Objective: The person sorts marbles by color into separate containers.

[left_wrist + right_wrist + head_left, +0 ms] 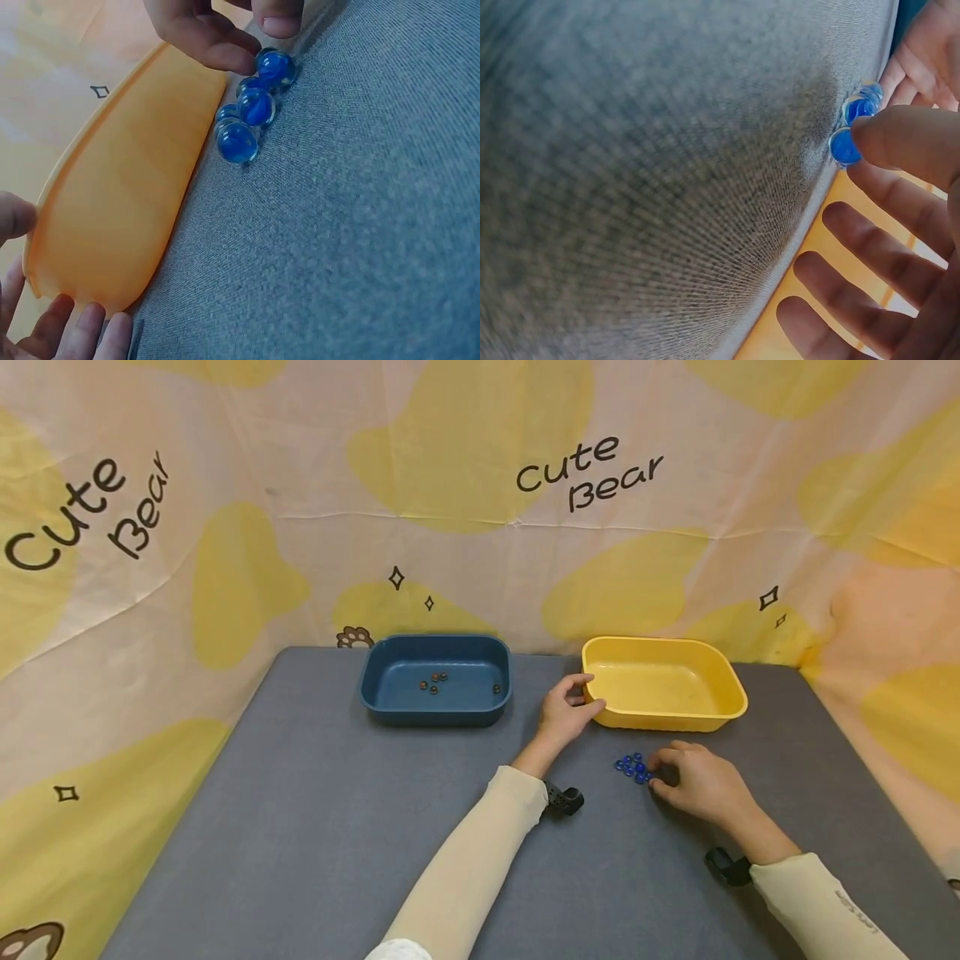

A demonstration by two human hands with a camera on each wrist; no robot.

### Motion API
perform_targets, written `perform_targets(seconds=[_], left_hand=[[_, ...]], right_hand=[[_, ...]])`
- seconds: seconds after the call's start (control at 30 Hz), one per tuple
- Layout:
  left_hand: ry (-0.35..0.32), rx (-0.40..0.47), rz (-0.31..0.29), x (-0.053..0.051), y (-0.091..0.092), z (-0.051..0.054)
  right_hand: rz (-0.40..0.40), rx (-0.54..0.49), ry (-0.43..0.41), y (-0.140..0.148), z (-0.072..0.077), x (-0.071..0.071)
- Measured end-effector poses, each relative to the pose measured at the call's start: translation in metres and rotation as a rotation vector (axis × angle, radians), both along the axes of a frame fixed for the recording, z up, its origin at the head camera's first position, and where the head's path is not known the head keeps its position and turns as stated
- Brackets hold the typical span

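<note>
Fingers of your right hand [697, 782] point at the right edge of the blue marbles [256, 107]. Thumb and index tips stand slightly apart, nearest marble right at them; cannot tell if they pinch it. Marbles sit bunched on the grey table [300, 827], in front of the yellow tub [660, 721]. Your left hand [562, 712] holds the tub's left end, at the rim.

A grey table [300, 827] carries a dark blue tub [438, 718], a yellow tub [667, 722] to its right, and clustered blue marbles [640, 768] near the yellow one
</note>
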State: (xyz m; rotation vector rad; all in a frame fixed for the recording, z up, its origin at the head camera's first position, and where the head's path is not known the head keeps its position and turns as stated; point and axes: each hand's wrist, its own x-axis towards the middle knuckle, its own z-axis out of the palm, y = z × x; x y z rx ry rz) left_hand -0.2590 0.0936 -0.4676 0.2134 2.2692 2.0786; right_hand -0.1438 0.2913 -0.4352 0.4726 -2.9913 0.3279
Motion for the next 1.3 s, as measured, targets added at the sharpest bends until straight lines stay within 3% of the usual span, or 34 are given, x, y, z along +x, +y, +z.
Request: perform_targets(seconds=[0.6, 0.97, 1.3], left_hand=[[-0.04, -0.004, -0.001, 0.001, 0.003, 0.005], [-0.046, -0.026, -0.036, -0.002, -0.001, 0.009], [-0.07, -0.029, -0.031, 0.0, -0.001, 0.011]], right_hand=[[0.002, 0.01, 0.043, 0.003, 0.0, 0.002], [-0.015, -0.013, 0.05, 0.008, 0.024, -0.001], [-0.01, -0.034, 0.087, 0.014, 0.052, -0.013]])
